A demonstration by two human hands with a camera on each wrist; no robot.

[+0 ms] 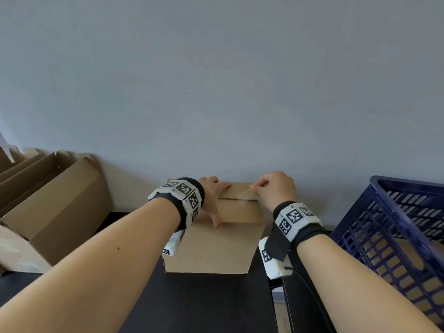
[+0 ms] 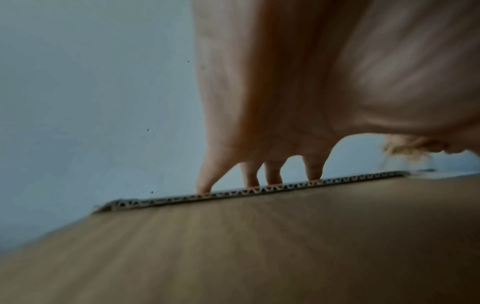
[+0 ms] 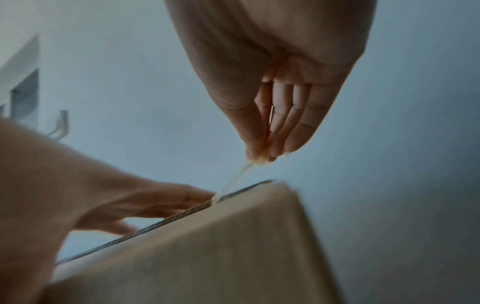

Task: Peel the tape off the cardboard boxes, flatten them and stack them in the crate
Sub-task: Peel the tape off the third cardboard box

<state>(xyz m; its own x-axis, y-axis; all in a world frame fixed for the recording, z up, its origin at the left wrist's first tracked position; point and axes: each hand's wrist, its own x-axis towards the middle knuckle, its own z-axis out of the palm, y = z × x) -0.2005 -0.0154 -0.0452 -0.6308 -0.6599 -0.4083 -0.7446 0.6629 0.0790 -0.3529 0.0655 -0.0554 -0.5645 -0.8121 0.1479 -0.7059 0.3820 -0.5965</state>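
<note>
Right hand (image 1: 276, 188) up above the far right corner of the cardboard box (image 1: 216, 246), thumb and fingertips (image 3: 262, 152) pinching a strip of tape (image 1: 246, 193) (pale, translucent, stretched taut down to the box's top seam). Left hand (image 1: 211, 200) spread flat on the box top, straight fingers (image 2: 205, 181) pressing along the corrugated edge, thumb down the near face. Box upright on the dark table (image 1: 204, 304), against the grey wall (image 1: 216, 80). Blue slatted crate (image 1: 394, 236) just to the right of it. Further cardboard boxes (image 1: 55, 203) off to the left, flaps open, near the wall.
</note>
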